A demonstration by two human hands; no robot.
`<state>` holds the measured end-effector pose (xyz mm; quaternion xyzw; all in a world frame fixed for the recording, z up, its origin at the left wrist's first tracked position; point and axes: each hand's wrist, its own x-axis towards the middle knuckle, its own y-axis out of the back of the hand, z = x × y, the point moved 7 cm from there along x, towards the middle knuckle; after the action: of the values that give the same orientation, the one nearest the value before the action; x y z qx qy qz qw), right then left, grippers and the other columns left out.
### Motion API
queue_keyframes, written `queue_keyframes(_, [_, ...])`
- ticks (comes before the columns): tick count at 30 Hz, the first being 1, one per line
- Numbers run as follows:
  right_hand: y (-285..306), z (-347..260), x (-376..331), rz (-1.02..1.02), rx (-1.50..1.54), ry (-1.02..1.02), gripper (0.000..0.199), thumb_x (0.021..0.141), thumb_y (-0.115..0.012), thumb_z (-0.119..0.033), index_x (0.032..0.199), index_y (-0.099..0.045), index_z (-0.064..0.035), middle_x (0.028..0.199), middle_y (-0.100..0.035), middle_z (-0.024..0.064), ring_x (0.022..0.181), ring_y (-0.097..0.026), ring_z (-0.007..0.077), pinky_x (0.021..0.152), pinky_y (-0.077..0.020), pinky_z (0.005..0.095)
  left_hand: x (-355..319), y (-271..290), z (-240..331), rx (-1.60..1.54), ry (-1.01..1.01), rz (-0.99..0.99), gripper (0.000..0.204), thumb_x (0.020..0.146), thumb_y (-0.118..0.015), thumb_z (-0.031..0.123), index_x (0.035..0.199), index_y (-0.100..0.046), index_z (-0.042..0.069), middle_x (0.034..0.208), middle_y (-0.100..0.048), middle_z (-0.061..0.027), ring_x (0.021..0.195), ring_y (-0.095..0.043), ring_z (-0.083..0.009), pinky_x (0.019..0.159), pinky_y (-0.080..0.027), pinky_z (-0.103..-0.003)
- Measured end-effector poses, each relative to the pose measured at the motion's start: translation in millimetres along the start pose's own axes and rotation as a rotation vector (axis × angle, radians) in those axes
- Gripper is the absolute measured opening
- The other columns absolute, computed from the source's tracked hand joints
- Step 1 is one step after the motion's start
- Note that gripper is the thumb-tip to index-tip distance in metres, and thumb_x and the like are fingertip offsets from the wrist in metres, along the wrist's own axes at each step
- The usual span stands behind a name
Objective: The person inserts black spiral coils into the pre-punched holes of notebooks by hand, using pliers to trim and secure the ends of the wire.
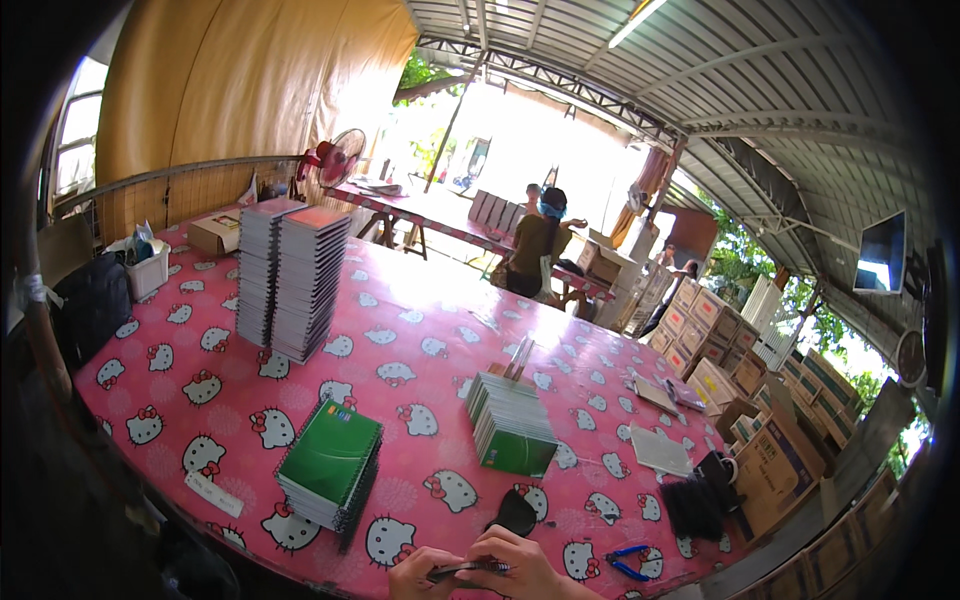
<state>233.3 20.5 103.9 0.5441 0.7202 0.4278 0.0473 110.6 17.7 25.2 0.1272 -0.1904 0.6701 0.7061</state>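
At the near table edge, my left hand [418, 574] and my right hand [518, 566] are close together, fingers pinched on a thin dark spiral-bound piece [468, 571]. It shows black coil loops; whether it is a whole notebook I cannot tell. Just beyond the right hand lies a rounded black object [514, 511]. A short stack of green spiral notebooks [332, 455] stands to the left. Ahead is a row of upright sheet sets with a green cover in front [518, 445]. Blue-handled pliers [628, 563] lie to the right.
Two tall stacks of spiral notebooks [308, 285] stand at the far left of the pink patterned table [390, 345]. A heap of black coils [692, 508] and cardboard boxes [775, 470] are at the right. Further off, a person [540, 245] sits at another table.
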Motion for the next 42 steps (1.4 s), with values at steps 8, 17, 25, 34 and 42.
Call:
queue_keyframes(8, [-14.1, -9.2, 21.5, -0.267, -0.054, 0.247, 0.021, 0.077, -0.072, -0.012, 0.091, -0.06, -0.0024, 0.083, -0.059, 0.0094, 0.074, -0.058, 0.0261, 0.062, -0.0483, 0.0359, 1.2, 19.5, 4.7, -0.028, 0.015, 0.004, 0.024, 0.073, -0.077, 0.0, 0.089, -0.06, 0.003, 0.08, -0.064, -0.0047, 0.074, -0.062, -0.0096, 0.064, -0.05, -0.024])
queue_keyframes(17, [-15.9, -17.3, 33.3, -0.266, 0.002, 0.156, 0.014, 0.084, -0.064, -0.005, 0.097, -0.062, -0.0018, 0.085, -0.06, 0.0113, 0.074, -0.06, 0.0265, 0.065, -0.0506, 0.033, 0.1, 34.8, -2.8, -0.075, 0.061, 0.151, 0.05, 0.071, -0.08, 0.007, 0.112, -0.053, 0.005, 0.088, -0.064, -0.0059, 0.079, -0.064, -0.0125, 0.069, -0.052, -0.026])
queue_keyframes(25, [-3.3, -58.6, 85.0, -0.368, -0.041, 0.301, 0.026, 0.082, -0.064, -0.004, 0.108, -0.06, -0.0053, 0.099, -0.054, 0.0102, 0.092, -0.056, 0.0282, 0.079, -0.0485, 0.0351, 33.0, 78.2, 69.8, 0.081, -0.147, 0.04, 0.083, 0.069, -0.084, 0.026, 0.135, -0.038, 0.003, 0.11, -0.062, -0.0065, 0.09, -0.06, -0.0155, 0.076, -0.047, -0.029])
queue_keyframes(34, [-1.9, -59.1, 152.1, 0.232, -0.14, 0.475, 0.044, 0.088, -0.064, -0.025, 0.128, -0.053, -0.0089, 0.128, -0.051, 0.0131, 0.112, -0.052, 0.027, 0.095, -0.0412, 0.0388, 64.5, 143.4, 76.6, -0.029, -0.149, 0.685, 0.056, 0.087, -0.066, 0.022, 0.133, -0.042, 0.002, 0.096, -0.047, -0.0042, 0.082, -0.051, -0.0126, 0.07, -0.044, -0.026])
queue_keyframes(42, [-103.8, 82.3, 180.5, -0.022, 0.805, -0.069, 0.041, 0.093, -0.061, -0.03, 0.121, -0.055, -0.0023, 0.108, -0.061, 0.0062, 0.098, -0.055, 0.012, 0.088, -0.0422, 0.0269, 72.1, 175.1, 20.4, 0.541, -0.135, 0.607, 0.034, 0.089, -0.061, 0.02, 0.112, -0.061, -0.004, 0.106, -0.059, -0.0114, 0.084, -0.053, -0.0173, 0.079, -0.043, -0.033])
